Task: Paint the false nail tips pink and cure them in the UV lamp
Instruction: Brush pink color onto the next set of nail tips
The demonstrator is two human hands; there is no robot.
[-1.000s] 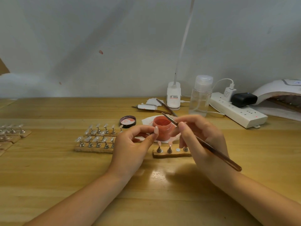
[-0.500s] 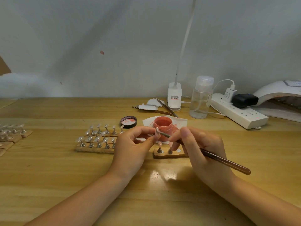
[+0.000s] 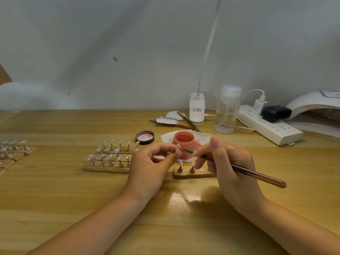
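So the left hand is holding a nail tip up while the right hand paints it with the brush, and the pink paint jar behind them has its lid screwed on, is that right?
Not quite: the head view shows the pink paint jar open, its lid lying on the table beside it. The rest holds: the left hand pinches a nail tip while the right hand touches the brush to it.

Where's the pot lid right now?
In the head view the lid lies upside down on the table, just left of the open pink pot, behind the unpainted tips.
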